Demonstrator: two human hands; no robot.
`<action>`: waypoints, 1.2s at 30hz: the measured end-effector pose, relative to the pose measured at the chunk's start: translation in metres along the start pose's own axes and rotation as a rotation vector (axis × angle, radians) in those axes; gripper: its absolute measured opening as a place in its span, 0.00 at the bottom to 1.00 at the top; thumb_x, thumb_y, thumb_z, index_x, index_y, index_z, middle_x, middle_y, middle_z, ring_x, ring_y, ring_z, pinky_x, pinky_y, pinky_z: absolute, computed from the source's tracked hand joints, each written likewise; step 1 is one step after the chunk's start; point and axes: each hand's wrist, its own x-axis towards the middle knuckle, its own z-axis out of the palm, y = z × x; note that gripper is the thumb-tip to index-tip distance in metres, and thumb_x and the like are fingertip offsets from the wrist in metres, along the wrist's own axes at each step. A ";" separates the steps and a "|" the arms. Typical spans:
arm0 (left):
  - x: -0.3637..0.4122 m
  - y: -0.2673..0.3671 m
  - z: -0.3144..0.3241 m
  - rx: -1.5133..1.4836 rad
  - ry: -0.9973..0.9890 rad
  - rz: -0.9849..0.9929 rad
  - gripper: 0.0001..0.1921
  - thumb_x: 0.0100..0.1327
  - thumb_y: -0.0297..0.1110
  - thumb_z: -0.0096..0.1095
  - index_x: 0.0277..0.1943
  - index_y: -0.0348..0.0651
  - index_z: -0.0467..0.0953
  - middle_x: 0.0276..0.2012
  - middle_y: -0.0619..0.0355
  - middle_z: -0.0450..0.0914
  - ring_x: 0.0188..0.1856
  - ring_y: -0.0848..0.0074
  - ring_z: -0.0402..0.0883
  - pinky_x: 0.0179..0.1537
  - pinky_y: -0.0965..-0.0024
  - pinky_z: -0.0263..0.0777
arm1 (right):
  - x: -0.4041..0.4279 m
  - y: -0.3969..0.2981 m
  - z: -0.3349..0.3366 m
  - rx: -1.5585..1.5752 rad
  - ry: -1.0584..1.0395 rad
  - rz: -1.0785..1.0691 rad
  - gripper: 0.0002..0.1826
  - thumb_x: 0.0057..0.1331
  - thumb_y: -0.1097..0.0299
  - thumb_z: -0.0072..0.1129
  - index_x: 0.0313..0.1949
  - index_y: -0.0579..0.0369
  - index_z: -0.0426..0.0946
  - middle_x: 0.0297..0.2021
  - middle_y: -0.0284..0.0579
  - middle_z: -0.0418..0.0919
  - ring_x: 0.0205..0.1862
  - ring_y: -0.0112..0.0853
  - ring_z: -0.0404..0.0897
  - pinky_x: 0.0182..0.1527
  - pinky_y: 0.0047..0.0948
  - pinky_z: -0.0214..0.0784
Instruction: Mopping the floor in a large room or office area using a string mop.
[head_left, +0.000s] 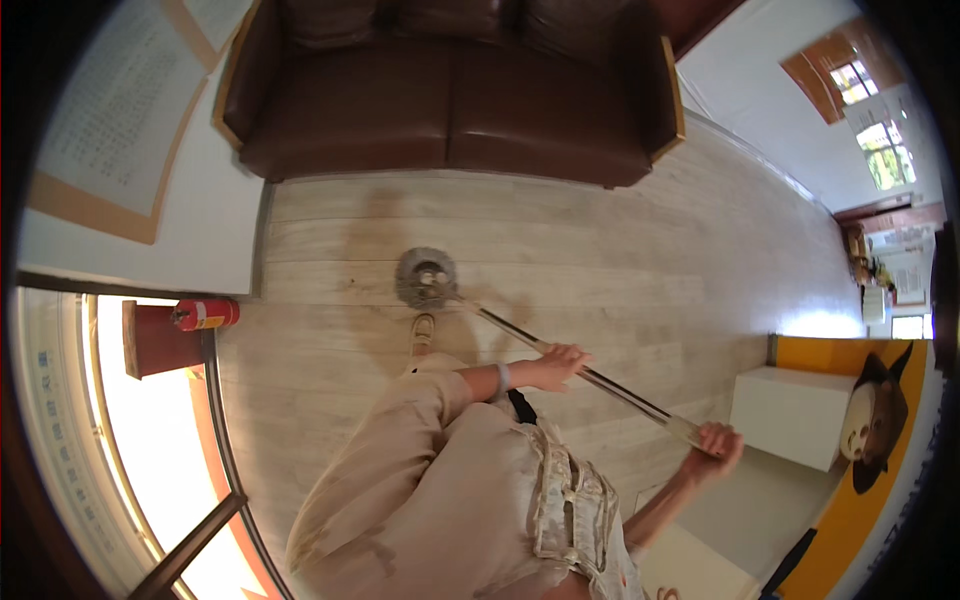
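Observation:
A round grey mop head (425, 278) with fringed strands lies on the pale wood-look floor. Its metal handle (628, 396) slants from there down to the right, across the front of my body. Partway along the handle, my left hand (557, 367), with a light band at the wrist, grips it. My right hand (716, 450) is closed around the handle's upper end, farther right. One light shoe (423, 330) shows just behind the mop head. My beige clothing hides the other foot and some floor beneath me.
Ahead stands a brown leather sofa (450, 105). On the left are a wall, a fire extinguisher (208, 313), a red box (165, 339) and a bright glass door (161, 405). To the right are a white box (791, 415) and a yellow panel with a cartoon figure (874, 424).

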 end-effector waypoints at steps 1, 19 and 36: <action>0.020 0.021 0.007 -0.021 -0.046 0.036 0.38 0.46 0.31 0.65 0.59 0.45 0.52 0.52 0.46 0.60 0.57 0.54 0.58 0.54 0.52 0.52 | -0.005 -0.022 -0.008 -0.058 0.110 -0.072 0.20 0.65 0.61 0.43 0.15 0.46 0.54 0.12 0.31 0.51 0.15 0.22 0.51 0.24 0.23 0.52; 0.036 0.029 0.036 0.083 0.261 -0.238 0.08 0.52 0.22 0.49 0.37 0.41 0.66 0.38 0.50 0.71 0.47 0.59 0.69 0.48 0.58 0.58 | 0.047 -0.001 -0.045 -0.001 -0.090 -0.148 0.21 0.66 0.64 0.39 0.15 0.47 0.49 0.10 0.32 0.52 0.12 0.21 0.51 0.18 0.24 0.51; -0.229 -0.047 0.017 0.316 0.574 -1.178 0.30 0.49 0.33 0.63 0.56 0.45 0.59 0.57 0.48 0.57 0.65 0.51 0.48 0.59 0.51 0.53 | -0.114 0.287 0.078 -0.287 -1.169 1.212 0.22 0.64 0.70 0.49 0.55 0.68 0.61 0.30 0.44 0.74 0.30 0.35 0.79 0.31 0.25 0.72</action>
